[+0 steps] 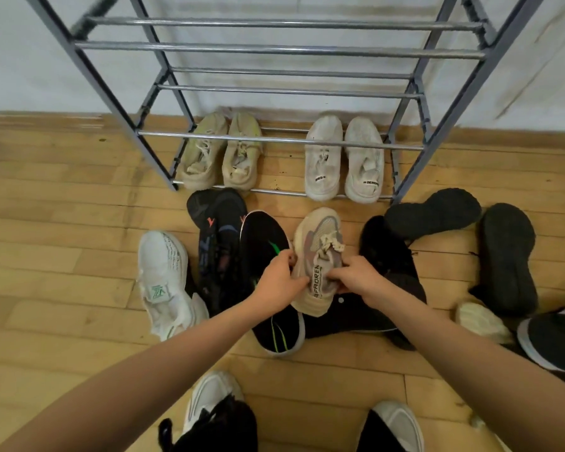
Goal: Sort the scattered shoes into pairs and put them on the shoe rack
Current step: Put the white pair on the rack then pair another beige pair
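A beige and mauve sneaker (318, 243) with frayed laces is in the middle of the floor pile, toe pointing at the rack. My left hand (279, 278) grips its left side and my right hand (356, 275) grips its heel and collar. The grey metal shoe rack (274, 138) stands against the wall. On its bottom tier sit a yellowish pair (222, 151) at the left and a white pair (344, 158) at the right. The upper tiers hold nothing.
Loose shoes surround the held one: a white sneaker (163, 282) at left, a black patterned shoe (219, 243), a black shoe with a green stripe (274, 324), black shoes sole-up (503, 256) at right, and a cream sole (480, 321). My own feet (212, 399) are below.
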Tool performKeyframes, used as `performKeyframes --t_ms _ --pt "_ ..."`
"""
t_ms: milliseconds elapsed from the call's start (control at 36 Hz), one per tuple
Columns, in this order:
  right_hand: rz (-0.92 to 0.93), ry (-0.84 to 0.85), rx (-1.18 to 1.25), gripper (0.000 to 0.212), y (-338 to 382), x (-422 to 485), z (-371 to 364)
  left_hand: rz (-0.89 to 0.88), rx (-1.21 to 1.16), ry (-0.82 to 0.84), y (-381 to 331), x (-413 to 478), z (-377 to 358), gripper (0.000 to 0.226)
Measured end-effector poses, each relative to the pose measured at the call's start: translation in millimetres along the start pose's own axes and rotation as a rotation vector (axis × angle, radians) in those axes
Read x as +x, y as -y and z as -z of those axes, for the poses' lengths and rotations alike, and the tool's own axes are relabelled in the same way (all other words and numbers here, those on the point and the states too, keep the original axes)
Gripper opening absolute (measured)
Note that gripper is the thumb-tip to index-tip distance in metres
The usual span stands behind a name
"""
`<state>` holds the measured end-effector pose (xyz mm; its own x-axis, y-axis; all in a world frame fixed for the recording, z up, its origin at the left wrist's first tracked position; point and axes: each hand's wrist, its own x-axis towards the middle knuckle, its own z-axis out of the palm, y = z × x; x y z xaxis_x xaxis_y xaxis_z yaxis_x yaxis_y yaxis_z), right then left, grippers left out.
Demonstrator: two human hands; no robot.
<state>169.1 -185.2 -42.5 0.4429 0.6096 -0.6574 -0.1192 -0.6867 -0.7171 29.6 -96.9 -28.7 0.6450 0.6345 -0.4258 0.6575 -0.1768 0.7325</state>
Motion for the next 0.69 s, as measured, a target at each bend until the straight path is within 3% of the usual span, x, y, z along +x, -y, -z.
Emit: performKeyframes --t_ms 111,278,417,528,611,639,694 --pt "0.05 -0.09 0.038 0.01 -12 -17 2 0.096 -0.125 0.109 2 -6 0 0.059" --pt "0.115 -0.172 0.196 0.029 -28 -42 25 0.012 -0.311 0.242 -19 -4 -9 0.064" --pt "0.043 -0.033 0.456 0.027 -43 -54 68 -0.072 -0.247 0.269 -41 6 -36 0.068" --pt "-0.005 0.037 0.49 0.053 -59 -61 113 -0.048 -0.254 0.319 -56 15 -63 0.068" --pt "-0.059 -0.169 0.544 0.06 -76 -60 138 -0.008 -0.29 0.382 -65 18 -80 0.063" --pt "-0.093 -0.29 0.444 0.057 -83 -60 144 0.003 -0.292 0.397 -67 19 -86 0.062" --pt "-0.201 -0.509 -0.042 0.05 -98 -58 156 0.019 -0.272 0.409 -70 21 -96 0.064"
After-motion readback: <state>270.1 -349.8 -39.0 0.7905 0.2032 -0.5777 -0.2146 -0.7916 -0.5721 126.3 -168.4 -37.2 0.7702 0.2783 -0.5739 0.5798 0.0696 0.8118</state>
